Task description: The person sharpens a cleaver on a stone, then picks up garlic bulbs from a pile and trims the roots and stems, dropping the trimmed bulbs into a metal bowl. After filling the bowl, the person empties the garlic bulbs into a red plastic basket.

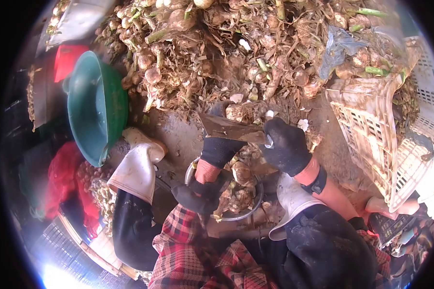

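Note:
My right hand [285,146], in a dark glove, is closed around the end of a wide, dirty knife [234,129]. The blade reaches left across the front of my left hand [221,150]. My left hand, gloved too, has its fingers curled at a garlic bulb [239,113] just beyond the blade; the blade hides part of the grip. Below both hands, between my knees, a round metal basin [259,200] holds several garlic bulbs [242,173] with stems and dry leaves.
A large heap of garlic [193,62] covers the ground ahead. On the left are a green basin [101,106] tipped on its side and a red mesh bag [65,180]. Dirty white plastic crates [366,130] stand on the right. A bluish plastic scrap [340,48] lies on the heap.

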Motion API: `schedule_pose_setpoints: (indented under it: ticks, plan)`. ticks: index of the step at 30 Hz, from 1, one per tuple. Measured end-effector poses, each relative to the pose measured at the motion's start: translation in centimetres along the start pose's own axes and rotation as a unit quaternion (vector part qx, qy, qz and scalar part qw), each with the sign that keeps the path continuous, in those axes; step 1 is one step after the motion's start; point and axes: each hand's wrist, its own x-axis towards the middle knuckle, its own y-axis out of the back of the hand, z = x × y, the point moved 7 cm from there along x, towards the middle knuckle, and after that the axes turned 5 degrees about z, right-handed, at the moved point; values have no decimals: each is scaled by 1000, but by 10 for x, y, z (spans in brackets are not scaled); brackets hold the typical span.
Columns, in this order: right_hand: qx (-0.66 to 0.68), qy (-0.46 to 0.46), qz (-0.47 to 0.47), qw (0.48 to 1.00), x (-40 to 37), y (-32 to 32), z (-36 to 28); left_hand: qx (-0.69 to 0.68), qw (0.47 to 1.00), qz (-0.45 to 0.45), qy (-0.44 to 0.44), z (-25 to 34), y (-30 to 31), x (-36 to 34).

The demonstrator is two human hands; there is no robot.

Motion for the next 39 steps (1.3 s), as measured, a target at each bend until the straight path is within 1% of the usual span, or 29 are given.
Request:
schedule_pose_setpoints:
  ticks: [1, 3, 4, 6, 7, 9, 10, 12, 13, 14, 15, 16, 17, 18, 19, 20, 22, 23, 24, 27, 28, 30, 32, 34, 35, 36, 37, 38, 39]
  plan:
    - [-20, 20, 3, 1000, 0, 1, -2, -1, 1000, 0, 0, -5, -3, -1]
    - [-13, 26, -3, 1000, -1, 3, 0, 76, 990, 17, -119, -4, -8, -3]
    - [-6, 33, -8, 999, -2, 3, 1, 75, 990, 16, -119, 1, -7, -3]
    - [-5, 29, -6, 1000, -5, -2, 6, 32, 999, -23, -14, -5, -9, -5]
    - [-4, 26, -5, 1000, -7, -5, 10, 33, 999, -23, -12, -12, -12, -8]
    - [11, 21, 0, 1000, -13, -14, 23, 22, 991, -71, -114, -17, -26, -18]
    - [25, 17, 4, 1000, -16, -17, 29, 23, 991, -71, -113, -12, -24, -20]
    - [35, 11, 9, 999, -16, -16, 37, -157, 977, -117, 84, -5, -19, -19]
    - [46, 2, 12, 999, -20, -17, 45, -44, 992, -83, 86, 11, -5, -17]
    - [-94, -110, -1, 989, -28, -39, 95, -179, 954, -148, 191, 26, -3, -19]
    - [-108, -110, 19, 988, -45, -29, 119, -152, 966, -146, 152, 39, 2, -19]
    - [-119, -96, 38, 988, -48, -21, 133, -124, 977, -131, 114, 48, 3, -18]
    - [-112, -85, 36, 989, -38, -20, 119, -186, 975, -58, 105, 48, 12, -11]
    - [-90, -134, 57, 985, -40, -9, 109, -195, 970, -62, 132, 37, 13, -2]
    - [-72, -181, 84, 977, -39, 3, 102, -205, 975, -13, 84, 26, 20, 3]
    - [-60, -169, 97, 979, -33, 5, 91, -214, 975, 38, 40, 23, 29, 8]
    - [45, -170, 90, 980, -24, 6, 66, -380, 884, 83, 260, -5, 31, -4]
    - [54, -166, 79, 982, -21, 2, 57, -440, 855, 108, 252, -14, 29, -6]
    - [91, -159, 98, 978, -14, 0, 45, -439, 857, 109, 247, -19, 27, -7]
    - [116, -134, 105, 978, -7, -10, 28, -560, 771, 116, 280, -1, 7, -16]
    - [129, -127, 115, 977, -5, -11, 25, -561, 769, 116, 283, -3, 3, -23]
    - [138, -114, 128, 976, -6, -10, 29, -720, 616, 59, 315, 2, -18, -39]
    - [18, -125, 54, 991, -21, -32, 58, -780, 494, 31, 382, 13, -21, -58]
    - [24, -74, 42, 996, -40, -49, 94, -769, 564, -117, 277, 45, -16, -48]
    - [1, -109, 67, 992, -35, -45, 101, -669, 688, -226, 168, 49, -9, -39]
    - [-20, -149, 92, 984, -33, -43, 105, -526, 774, -327, 130, 50, -2, -46]
    - [-48, -236, 76, 968, -17, -42, 107, -397, 811, -414, 116, 45, 2, -54]
    - [-41, -250, 53, 966, -2, -45, 112, -258, 827, -490, 98, 36, 5, -64]
    - [-79, -227, 86, 967, 13, -47, 114, -158, 840, -509, 99, 27, 7, -72]
